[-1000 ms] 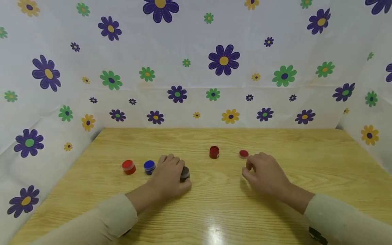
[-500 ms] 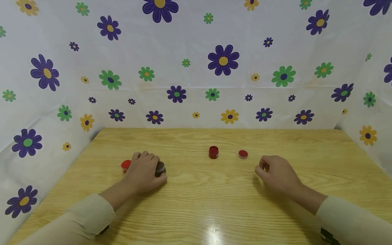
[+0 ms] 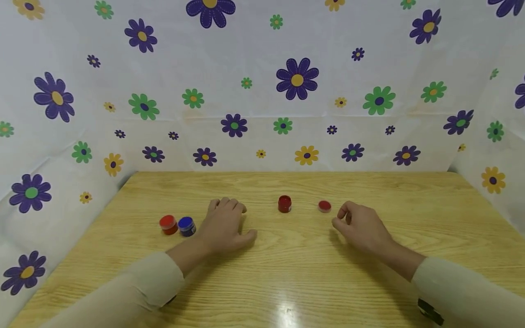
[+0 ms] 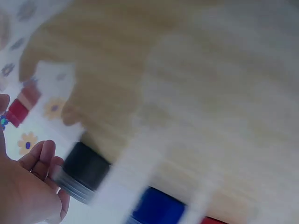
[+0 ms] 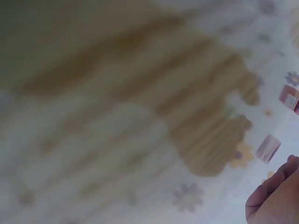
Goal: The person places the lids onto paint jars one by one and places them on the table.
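Observation:
In the head view my left hand (image 3: 223, 228) hovers above the table left of centre, its fingers spread and holding nothing. A black-lidded paint jar (image 4: 86, 165) appears beside its fingers in the left wrist view; the hand hides it in the head view. Left of the hand stand a blue paint jar (image 3: 187, 226) and a bright red paint jar (image 3: 168, 224), both lidded. Farther back is a dark red paint jar (image 3: 285, 204) without its lid. Its red lid (image 3: 324, 206) lies to the right. My right hand (image 3: 365, 228), loosely curled and holding nothing, is near that lid.
All the jars stand on a wooden table (image 3: 279, 273). A white cloth (image 3: 254, 54) printed with flowers hangs behind it and along both sides. Both wrist views are strongly blurred by reflections.
My left hand carried the black-lidded jar left towards the blue jar, let go and came back right. The blue jar now stands closer to the bright red one. My right hand shifted slightly.

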A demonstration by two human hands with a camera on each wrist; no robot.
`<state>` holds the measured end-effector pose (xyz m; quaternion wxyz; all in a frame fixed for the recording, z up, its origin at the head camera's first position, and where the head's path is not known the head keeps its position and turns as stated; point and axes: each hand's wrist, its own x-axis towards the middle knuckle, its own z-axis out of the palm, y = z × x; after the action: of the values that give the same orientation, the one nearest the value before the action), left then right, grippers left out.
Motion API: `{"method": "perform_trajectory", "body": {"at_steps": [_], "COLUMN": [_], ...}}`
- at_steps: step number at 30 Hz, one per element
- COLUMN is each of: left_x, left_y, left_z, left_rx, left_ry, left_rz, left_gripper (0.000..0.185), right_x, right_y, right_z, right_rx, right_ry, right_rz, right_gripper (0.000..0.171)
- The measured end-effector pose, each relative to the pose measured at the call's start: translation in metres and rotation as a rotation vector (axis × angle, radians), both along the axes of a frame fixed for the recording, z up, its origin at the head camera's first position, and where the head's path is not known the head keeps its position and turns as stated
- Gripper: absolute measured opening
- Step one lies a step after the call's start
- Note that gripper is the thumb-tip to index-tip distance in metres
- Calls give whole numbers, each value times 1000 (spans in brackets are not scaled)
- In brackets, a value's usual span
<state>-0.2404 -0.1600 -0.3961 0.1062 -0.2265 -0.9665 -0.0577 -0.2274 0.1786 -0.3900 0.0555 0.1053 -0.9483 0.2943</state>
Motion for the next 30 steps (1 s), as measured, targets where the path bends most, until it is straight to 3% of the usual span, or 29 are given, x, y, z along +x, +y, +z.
{"method": "perform_trajectory", "body": {"at_steps": [11, 15, 20, 30], "left_x": [-27, -38, -48, -61], "left_y": [55, 68, 78, 89], "left_z": [10, 12, 13, 7], "left_rx": [-2, 20, 64, 14], "left_ry": [-88, -112, -163, -238], "left_rz": [48, 81, 116, 55], "left_gripper": [64, 64, 58, 35], "right_x": [-28, -38, -46, -48], "right_y": [-12, -18, -24, -22], "right_z": [2, 3, 1, -4], "right_rx": [73, 82, 172, 235], "right_ry": [-29, -45, -83, -86], "right_rz": [-39, -58, -84, -76], "right_gripper": [33, 40, 51, 38]}}
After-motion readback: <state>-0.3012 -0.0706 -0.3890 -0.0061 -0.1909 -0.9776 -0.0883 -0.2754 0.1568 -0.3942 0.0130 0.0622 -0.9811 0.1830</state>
